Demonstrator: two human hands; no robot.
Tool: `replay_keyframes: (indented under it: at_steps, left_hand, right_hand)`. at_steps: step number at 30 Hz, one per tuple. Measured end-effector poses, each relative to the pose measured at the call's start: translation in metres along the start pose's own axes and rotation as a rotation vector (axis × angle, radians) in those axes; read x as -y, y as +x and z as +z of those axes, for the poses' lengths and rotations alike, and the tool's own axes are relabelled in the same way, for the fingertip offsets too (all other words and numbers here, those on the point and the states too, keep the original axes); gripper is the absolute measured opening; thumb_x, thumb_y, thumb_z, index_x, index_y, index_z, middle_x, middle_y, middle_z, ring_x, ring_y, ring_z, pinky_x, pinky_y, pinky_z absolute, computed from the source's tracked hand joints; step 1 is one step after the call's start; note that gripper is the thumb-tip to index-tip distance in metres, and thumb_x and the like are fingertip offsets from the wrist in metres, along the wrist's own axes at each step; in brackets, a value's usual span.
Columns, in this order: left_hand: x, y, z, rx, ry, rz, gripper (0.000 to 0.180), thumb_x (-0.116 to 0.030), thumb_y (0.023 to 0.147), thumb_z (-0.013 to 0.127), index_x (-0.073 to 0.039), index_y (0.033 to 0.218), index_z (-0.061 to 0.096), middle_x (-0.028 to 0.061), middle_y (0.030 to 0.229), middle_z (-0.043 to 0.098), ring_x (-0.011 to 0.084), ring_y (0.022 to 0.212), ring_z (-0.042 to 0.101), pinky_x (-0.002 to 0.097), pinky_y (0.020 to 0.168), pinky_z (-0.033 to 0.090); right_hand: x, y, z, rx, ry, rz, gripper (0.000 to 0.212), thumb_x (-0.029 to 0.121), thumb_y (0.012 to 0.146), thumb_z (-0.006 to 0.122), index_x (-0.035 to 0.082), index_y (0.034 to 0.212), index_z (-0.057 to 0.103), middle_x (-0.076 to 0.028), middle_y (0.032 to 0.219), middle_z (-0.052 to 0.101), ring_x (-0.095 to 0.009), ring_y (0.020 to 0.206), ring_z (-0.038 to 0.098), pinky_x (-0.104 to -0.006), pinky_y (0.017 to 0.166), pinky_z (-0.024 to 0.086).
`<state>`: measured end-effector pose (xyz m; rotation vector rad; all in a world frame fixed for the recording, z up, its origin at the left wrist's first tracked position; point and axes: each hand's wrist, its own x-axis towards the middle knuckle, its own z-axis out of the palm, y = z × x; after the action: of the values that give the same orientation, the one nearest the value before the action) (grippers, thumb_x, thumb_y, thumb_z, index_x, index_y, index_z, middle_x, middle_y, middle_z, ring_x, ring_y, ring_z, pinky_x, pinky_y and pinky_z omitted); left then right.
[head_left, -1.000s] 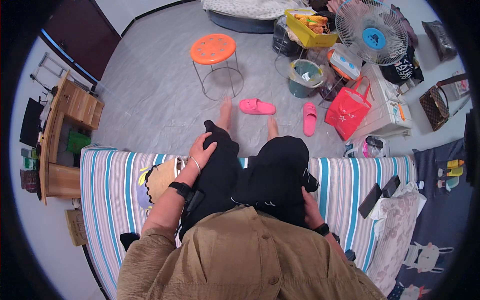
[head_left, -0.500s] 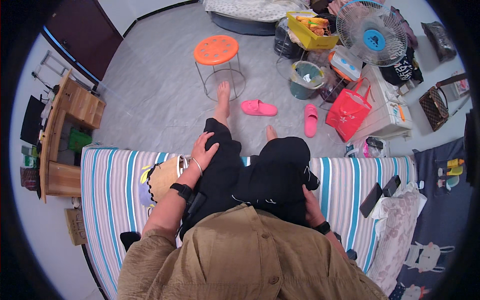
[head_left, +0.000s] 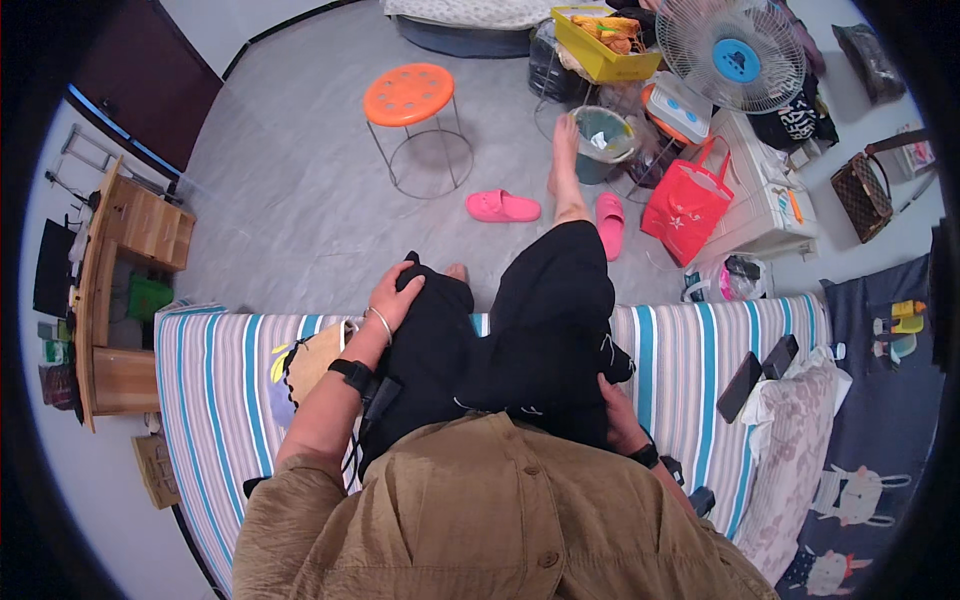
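Note:
My left hand (head_left: 397,290) rests on the left knee of my black trousers (head_left: 545,330), fingers spread over the cloth and holding nothing. A bangle and a dark watch (head_left: 352,375) are on that wrist. Against the outer side of my right thigh lies my right hand (head_left: 622,418); the leg hides most of its fingers. My right leg is stretched forward, and its bare foot (head_left: 564,150) appears in front of a green bucket (head_left: 604,146). The left foot (head_left: 456,272) shows just beyond the left knee.
I sit on a striped bed (head_left: 225,385). Pink slippers (head_left: 503,206) and an orange stool (head_left: 409,96) stand ahead. To the right are a red bag (head_left: 688,205), a fan (head_left: 737,62) and a dark phone (head_left: 739,387). A wooden desk (head_left: 98,280) is at left.
My right leg has swung up and forward toward the bucket, while the left foot has drawn back from the stool. Both hands stay on the legs. The view has shifted slightly.

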<state>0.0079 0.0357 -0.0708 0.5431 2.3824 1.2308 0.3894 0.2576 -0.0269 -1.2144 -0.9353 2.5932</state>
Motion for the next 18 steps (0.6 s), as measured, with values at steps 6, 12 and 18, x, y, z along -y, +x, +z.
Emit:
replay_keyframes:
  at_steps: [6,12,18]
  left_hand:
    - [0.005,0.006,0.001,0.005,0.024,-0.018,0.052,-0.039,0.088,0.069,-0.008,0.13,0.061,0.0189,0.123,0.066,0.0323,0.115,0.063,0.0374,0.101,0.047]
    - [0.003,0.005,0.002,0.001,0.054,-0.003,0.052,-0.038,0.088,0.07,-0.008,0.129,0.061,0.019,0.122,0.067,0.0326,0.114,0.064,0.0378,0.1,0.048]
    - [0.005,-0.01,0.004,-0.035,0.028,0.025,0.053,-0.039,0.088,0.07,-0.009,0.131,0.06,0.0194,0.125,0.065,0.0337,0.116,0.063,0.0382,0.101,0.047]
  right_hand:
    - [0.001,-0.007,-0.01,0.028,0.017,0.076,0.051,0.034,0.1,0.062,0.0,0.137,0.053,-0.011,0.13,0.064,-0.022,0.112,0.064,-0.0376,0.1,0.052]
    - [0.001,-0.011,-0.009,0.032,0.07,0.044,0.051,0.035,0.099,0.063,-0.001,0.135,0.054,-0.011,0.129,0.065,-0.023,0.112,0.065,-0.037,0.1,0.052]
    - [0.003,-0.012,-0.008,0.0,0.011,0.029,0.051,0.037,0.099,0.063,-0.002,0.13,0.058,-0.011,0.124,0.067,-0.022,0.107,0.067,-0.0363,0.096,0.054]
